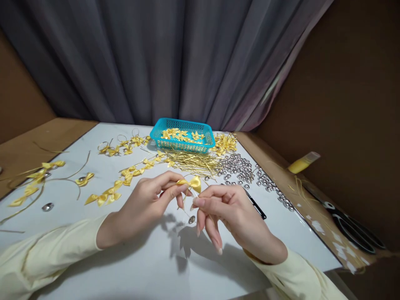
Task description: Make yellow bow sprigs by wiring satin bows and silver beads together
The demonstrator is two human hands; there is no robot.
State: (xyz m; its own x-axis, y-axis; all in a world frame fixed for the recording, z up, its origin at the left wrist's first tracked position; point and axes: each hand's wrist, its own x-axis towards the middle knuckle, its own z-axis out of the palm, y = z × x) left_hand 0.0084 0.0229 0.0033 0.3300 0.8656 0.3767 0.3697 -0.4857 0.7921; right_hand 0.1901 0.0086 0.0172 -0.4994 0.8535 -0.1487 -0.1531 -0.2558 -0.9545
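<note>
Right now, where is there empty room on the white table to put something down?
Bare white table lies near the edge, below the left hand holding the yellow bow and the right hand, and right of the black pen. Crowded: pins and silver beads by the blue basket; bows at left.

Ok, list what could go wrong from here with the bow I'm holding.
The left hand and right hand grip the small yellow satin bow and its thin gold wire stem with only the ends of the fingers, so it may slip or the wire may bend. The loose silver oval beads lie close by the right hand; a brush might scatter them off the white board.
</note>
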